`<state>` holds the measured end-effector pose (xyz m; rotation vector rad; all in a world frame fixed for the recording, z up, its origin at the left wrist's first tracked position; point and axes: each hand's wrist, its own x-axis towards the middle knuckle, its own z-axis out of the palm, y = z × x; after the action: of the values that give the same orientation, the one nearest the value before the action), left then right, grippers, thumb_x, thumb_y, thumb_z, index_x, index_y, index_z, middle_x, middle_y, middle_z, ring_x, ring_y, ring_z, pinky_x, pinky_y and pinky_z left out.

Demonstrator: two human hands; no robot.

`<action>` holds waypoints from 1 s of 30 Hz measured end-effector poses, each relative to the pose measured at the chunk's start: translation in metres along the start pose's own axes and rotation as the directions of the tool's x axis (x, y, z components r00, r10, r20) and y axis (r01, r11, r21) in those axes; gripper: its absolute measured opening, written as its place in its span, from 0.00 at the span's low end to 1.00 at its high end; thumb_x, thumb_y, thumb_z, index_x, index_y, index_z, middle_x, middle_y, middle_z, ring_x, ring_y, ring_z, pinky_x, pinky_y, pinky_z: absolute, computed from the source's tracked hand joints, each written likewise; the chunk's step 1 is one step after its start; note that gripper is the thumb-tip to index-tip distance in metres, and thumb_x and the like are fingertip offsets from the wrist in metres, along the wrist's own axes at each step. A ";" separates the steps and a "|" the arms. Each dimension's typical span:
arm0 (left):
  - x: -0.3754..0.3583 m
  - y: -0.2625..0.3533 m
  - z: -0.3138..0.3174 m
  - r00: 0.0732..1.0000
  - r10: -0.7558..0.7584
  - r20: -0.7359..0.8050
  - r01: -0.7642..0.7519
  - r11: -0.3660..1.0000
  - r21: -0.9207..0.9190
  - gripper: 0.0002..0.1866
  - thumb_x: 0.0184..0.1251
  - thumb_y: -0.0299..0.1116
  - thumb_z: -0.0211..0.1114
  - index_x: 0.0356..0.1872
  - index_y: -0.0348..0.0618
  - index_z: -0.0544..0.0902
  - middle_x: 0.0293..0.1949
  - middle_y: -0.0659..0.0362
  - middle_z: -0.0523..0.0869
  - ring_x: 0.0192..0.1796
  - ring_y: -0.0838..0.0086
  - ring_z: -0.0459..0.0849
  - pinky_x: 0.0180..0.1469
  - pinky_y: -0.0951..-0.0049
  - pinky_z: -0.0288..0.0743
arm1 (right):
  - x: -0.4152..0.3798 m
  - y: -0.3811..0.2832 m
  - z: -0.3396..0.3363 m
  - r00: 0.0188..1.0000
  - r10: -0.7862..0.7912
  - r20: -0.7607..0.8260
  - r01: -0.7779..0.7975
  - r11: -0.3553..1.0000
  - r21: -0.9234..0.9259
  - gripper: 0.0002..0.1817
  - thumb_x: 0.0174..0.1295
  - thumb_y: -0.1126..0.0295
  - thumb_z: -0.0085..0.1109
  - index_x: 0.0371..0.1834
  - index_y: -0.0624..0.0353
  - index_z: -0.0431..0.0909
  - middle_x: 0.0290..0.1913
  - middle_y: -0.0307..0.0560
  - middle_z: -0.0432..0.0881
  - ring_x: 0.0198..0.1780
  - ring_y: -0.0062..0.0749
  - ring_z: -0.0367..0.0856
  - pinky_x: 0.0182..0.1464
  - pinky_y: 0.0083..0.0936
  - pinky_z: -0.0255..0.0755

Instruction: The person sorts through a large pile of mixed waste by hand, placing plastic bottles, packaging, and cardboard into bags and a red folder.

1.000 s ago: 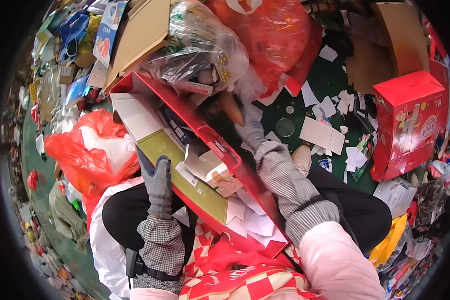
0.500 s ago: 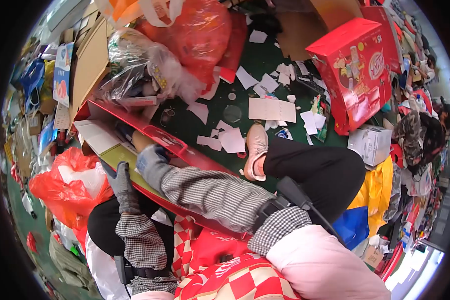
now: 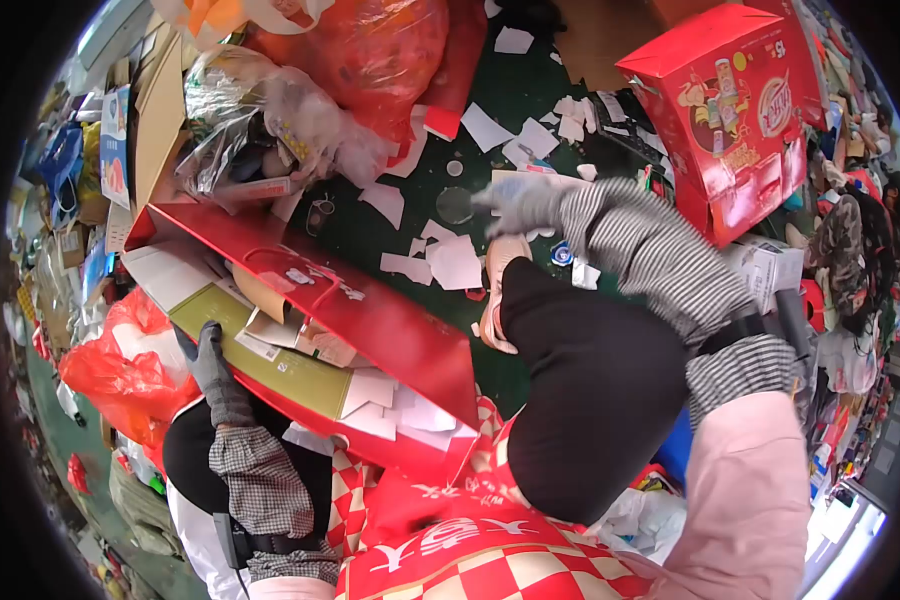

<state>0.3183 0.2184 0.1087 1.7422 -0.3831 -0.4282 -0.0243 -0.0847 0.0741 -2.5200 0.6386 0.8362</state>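
Note:
A long red paper bag (image 3: pixel 370 310) lies tilted across my lap, its mouth facing up. Inside it are an olive-green box (image 3: pixel 270 350), brown cardboard pieces and white paper scraps (image 3: pixel 425 412). My left hand (image 3: pixel 210 370), in a grey glove, holds the bag's left edge beside the green box, fingers wrapped over it. Over the floor scraps, past my shoe (image 3: pixel 500 290), my right hand (image 3: pixel 525 203) reaches out in a grey glove. It is smeared by motion, so its finger positions and any contents are unclear.
Paper scraps (image 3: pixel 454 262) litter the green floor. A red printed box (image 3: pixel 715 120) stands at the upper right, a white carton (image 3: pixel 765 268) below it. Plastic bags (image 3: pixel 360 50) fill the upper left, with another red bag (image 3: pixel 130 370) at left. Heaped items line both sides.
My right hand has come out of the red bag and moved right, over the floor. The bag's contents now show. My left hand stays at the bag's edge, and my bent right knee has shifted.

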 end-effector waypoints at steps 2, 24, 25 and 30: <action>0.003 -0.003 -0.004 0.999 0.014 0.037 -0.014 1.000 0.009 0.28 0.56 0.24 0.57 0.61 0.41 0.63 0.44 0.56 0.77 0.41 0.73 0.77 0.44 0.75 0.73 | 0.030 -0.003 0.078 0.997 0.037 -0.073 -0.030 0.995 0.097 0.41 0.48 0.45 0.59 0.63 0.56 0.62 0.56 0.51 0.72 0.55 0.42 0.73 0.53 0.37 0.67; 0.001 0.017 -0.001 0.989 -0.145 0.043 0.131 0.965 0.225 0.23 0.59 0.31 0.55 0.57 0.37 0.67 0.45 0.55 0.76 0.42 0.71 0.76 0.47 0.71 0.70 | 0.039 0.132 0.168 0.760 0.629 -0.161 -0.576 0.768 0.280 0.31 0.44 0.54 0.61 0.54 0.49 0.69 0.51 0.46 0.74 0.56 0.38 0.70 0.60 0.40 0.56; 0.003 0.016 -0.002 0.990 -0.134 0.048 0.120 0.966 0.230 0.23 0.59 0.31 0.55 0.57 0.37 0.67 0.44 0.55 0.76 0.42 0.72 0.76 0.47 0.72 0.70 | 0.037 0.133 0.165 0.800 0.586 -0.126 -0.494 0.763 0.417 0.27 0.45 0.55 0.60 0.51 0.51 0.72 0.48 0.47 0.76 0.54 0.38 0.73 0.57 0.38 0.62; -0.003 0.032 0.026 0.994 0.108 -0.031 -0.089 0.923 0.374 0.32 0.58 0.28 0.59 0.64 0.38 0.59 0.58 0.53 0.67 0.57 0.68 0.68 0.59 0.69 0.63 | 0.034 0.209 0.128 0.688 0.698 -0.198 -0.027 0.298 0.954 0.30 0.41 0.53 0.64 0.46 0.59 0.76 0.40 0.52 0.80 0.44 0.41 0.79 0.48 0.35 0.71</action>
<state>0.3026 0.1906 0.1351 2.0881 -0.5400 -0.2470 -0.1697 -0.1997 -0.0903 -1.4504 1.4922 -0.3186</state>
